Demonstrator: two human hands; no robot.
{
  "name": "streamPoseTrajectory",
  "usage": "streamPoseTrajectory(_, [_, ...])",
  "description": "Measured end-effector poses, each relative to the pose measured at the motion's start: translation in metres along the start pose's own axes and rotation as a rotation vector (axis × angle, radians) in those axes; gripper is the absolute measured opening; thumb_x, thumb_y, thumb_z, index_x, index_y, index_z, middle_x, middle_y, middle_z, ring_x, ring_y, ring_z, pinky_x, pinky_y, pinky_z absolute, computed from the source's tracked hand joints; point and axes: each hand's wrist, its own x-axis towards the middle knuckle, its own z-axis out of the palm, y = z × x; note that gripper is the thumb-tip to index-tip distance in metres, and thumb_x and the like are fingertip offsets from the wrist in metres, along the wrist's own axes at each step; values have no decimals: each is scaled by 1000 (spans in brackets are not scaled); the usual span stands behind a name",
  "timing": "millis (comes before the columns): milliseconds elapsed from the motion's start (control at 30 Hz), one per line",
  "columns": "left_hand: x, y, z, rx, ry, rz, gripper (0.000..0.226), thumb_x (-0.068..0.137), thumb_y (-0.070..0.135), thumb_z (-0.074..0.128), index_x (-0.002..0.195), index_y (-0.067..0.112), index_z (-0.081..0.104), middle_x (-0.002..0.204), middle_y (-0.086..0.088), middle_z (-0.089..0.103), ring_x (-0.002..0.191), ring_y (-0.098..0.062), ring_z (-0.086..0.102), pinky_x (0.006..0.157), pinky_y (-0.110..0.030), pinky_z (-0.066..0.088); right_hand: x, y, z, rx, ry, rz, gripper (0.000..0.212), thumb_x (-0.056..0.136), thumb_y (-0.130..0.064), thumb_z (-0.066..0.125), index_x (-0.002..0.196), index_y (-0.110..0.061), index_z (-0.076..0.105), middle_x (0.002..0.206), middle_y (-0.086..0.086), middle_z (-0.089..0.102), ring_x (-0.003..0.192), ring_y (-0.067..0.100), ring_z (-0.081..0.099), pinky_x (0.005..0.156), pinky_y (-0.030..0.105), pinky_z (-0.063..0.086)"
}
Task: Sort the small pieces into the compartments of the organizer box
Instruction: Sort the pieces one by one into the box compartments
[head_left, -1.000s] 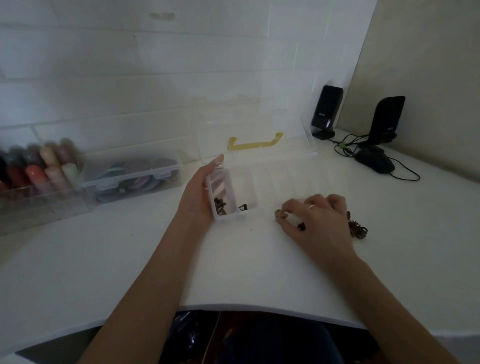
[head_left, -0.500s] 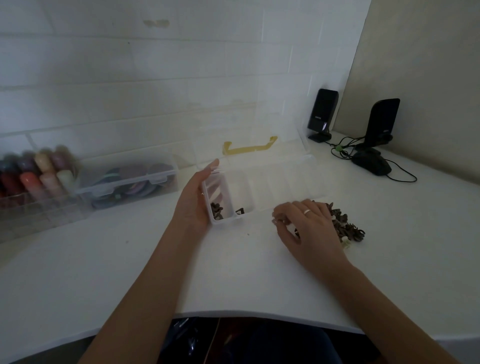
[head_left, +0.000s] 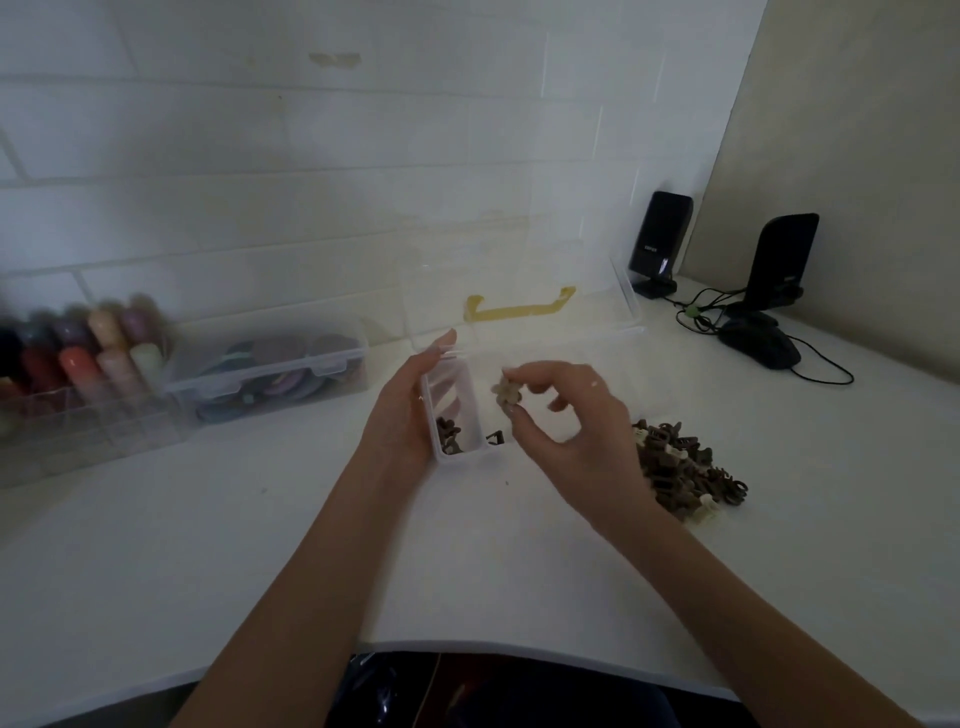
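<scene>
Head view: right hand (head_left: 563, 423) raised over the box (head_left: 470, 410), thumb and forefinger pinching one pale piece (head_left: 506, 393); the other fingers curl loosely behind. The piece hangs above the box interior, over the second compartment or just right of it; exact cell cannot be told, since the clear dividers barely show. Left hand (head_left: 410, 410) cups the box's left end, fingers straight along the wall, thumb side hidden, steadying rather than gripping as far as can be seen. Leftmost compartment holds a few dark pieces (head_left: 448, 435); one more dark bit (head_left: 494, 439) lies in the next cell. Unsorted pile (head_left: 680, 467), mostly brown with a few pale ones, sits on the table (head_left: 260, 545) right of the box, near the right wrist. Judgement: the step is the drop. Pale looks like a new sort, so it wants a cell apart from the dark ones; lower the pinch below the rim before letting go, as a light piece could bounce across a low divider. Keep the left hand bracing; the box looks light and would slide. Room: the lid (head_left: 519, 291) stands open behind, so approach from front or above. Table front edge lies close to the forearms; pile sits well in from it. Tub (head_left: 270, 364) to the left is well apart, and the speakers (head_left: 660, 244) and cables at far right are out of the working path.
</scene>
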Motion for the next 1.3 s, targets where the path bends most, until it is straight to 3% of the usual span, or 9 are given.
streamPoseTrajectory(100, [3,1,-2,-2,12,-18,46,79,30,69,122,15,64,124,-14,55,110,-26,54,86,-37,46,3,-11,21,140,-35,73,22,77,-12,66,95,-24,59,86,-10,64,79,13,59,67,24,46])
streamPoseTrajectory(167, [3,1,-4,-26,-32,-52,60,72,37,75,124,13,60,122,-14,51,106,-28,52,84,-39,45,-5,-12,32,129,-5,73,23,77,-12,66,93,-25,55,86,-8,63,79,7,57,68,20,45])
streamPoseTrajectory(300, [3,-3,0,-89,-79,-64,45,74,27,69,116,14,64,105,-13,60,81,-24,62,72,-33,49,-9,-3,43,-227,18,-128,4,81,-19,62,85,-21,62,91,-8,69,84,14,55,74,30,40])
streamPoseTrajectory(500, [-3,0,4,-39,-59,-78,27,77,31,62,102,25,71,105,-5,60,73,-15,59,47,-20,43,-10,4,45,-627,-138,-186,21,87,-31,50,80,-28,69,114,-12,66,100,14,47,82,34,29])
streamPoseTrajectory(667, [-2,-2,1,-44,-32,-67,33,80,28,64,112,22,71,119,-11,59,96,-24,58,72,-32,46,-10,2,29,-434,-136,-191,25,91,-32,46,93,-26,70,121,-10,62,111,12,48,90,35,30])
streamPoseTrajectory(833, [-4,1,1,-44,12,-20,22,84,22,59,104,20,69,108,-3,63,100,-18,58,81,-32,43,-4,24,-37,-482,137,28,23,87,-32,48,72,-19,61,75,-7,62,80,19,55,79,29,26])
streamPoseTrajectory(967, [-3,3,3,-48,58,-6,30,72,25,66,101,20,70,103,-1,62,98,-17,58,75,-31,43,-20,48,-59,-700,20,261,24,83,-37,49,66,-22,59,67,-10,61,86,21,56,85,33,22])
streamPoseTrajectory(1067, [-3,4,3,-51,58,13,28,77,22,64,104,21,69,103,1,63,100,-17,58,82,-30,43,-20,45,-46,-745,-47,256,20,80,-36,50,72,-26,66,78,-10,70,92,19,57,90,35,20])
streamPoseTrajectory(1300, [0,6,-1,-65,86,22,27,88,19,55,112,21,67,103,2,62,100,-15,56,75,-28,43,-26,46,-36,-880,-183,237,29,78,-46,50,94,-33,70,71,-11,71,97,16,58,100,41,15])
